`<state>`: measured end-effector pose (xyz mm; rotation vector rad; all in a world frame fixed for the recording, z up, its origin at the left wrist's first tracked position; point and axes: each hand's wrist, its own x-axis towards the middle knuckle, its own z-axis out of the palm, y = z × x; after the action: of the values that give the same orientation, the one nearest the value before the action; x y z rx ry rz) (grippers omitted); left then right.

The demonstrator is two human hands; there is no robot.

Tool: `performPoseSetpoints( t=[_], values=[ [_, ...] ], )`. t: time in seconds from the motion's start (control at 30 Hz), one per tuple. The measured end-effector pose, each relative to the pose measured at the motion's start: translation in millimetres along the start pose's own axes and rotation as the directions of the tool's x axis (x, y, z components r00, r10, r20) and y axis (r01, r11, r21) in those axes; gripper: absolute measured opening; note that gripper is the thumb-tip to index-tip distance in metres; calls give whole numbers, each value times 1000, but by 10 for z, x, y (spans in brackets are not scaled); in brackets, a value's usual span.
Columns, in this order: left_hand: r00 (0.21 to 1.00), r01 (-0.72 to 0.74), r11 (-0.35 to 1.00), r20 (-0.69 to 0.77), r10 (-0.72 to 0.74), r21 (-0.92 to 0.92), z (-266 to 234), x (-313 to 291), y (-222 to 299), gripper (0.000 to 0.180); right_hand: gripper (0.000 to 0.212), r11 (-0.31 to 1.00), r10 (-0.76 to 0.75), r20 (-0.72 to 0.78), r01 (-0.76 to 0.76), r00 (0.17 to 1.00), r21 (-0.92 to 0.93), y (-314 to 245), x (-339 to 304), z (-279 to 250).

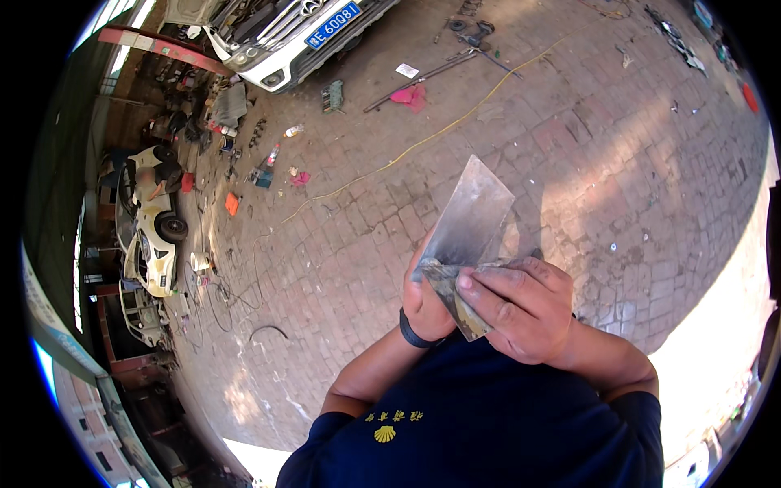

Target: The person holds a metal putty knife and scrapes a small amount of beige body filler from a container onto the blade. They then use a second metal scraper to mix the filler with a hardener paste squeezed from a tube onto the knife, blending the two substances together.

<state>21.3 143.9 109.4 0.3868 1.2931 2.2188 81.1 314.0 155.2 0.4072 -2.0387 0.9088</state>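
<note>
My left hand (pixel 425 307), with a dark band at the wrist, is wrapped round the back of a flat grey metal plate (pixel 468 211). The plate stands tilted in front of my chest, its top corner pointing away from me. Closed fingers of my right hand (pixel 525 313) grip a thin, stained scraper blade (pixel 462 307). The blade meets the lower part of the plate, where greyish paste seems smeared along the line of contact. My right fingers cover most of the scraper, so its full shape is hidden.
Brick paving (pixel 366 244) lies below me. A yellow cable (pixel 431 138) crosses it. Ahead stands a white vehicle (pixel 285 49); at far left a person leans by a stripped car body (pixel 150 236). A metal bar (pixel 419 81) and a pink cloth (pixel 411 98) lie on the ground.
</note>
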Motion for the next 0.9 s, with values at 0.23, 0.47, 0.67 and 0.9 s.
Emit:
performPoseSetpoints(
  t=[0.23, 0.47, 0.67, 0.9],
  values=[
    [993, 7, 1000, 119, -8, 14, 152, 112, 156, 75, 32, 1000, 12, 10, -12, 1000, -8, -27, -9, -70],
    [987, 90, 996, 132, -88, -13, 143, 128, 164, 78, 33, 1000, -2, -30, 1, 1000, -27, -7, -29, -68],
    [983, 123, 984, 122, -139, 128, 117, 156, 212, 71, 34, 1000, 5, -41, -6, 999, -20, 12, -39, -49],
    [979, 156, 976, 107, -173, 152, 0, 210, 203, 71, 35, 1000, 21, -14, -21, 1000, 0, 25, -5, -31]
  ],
)
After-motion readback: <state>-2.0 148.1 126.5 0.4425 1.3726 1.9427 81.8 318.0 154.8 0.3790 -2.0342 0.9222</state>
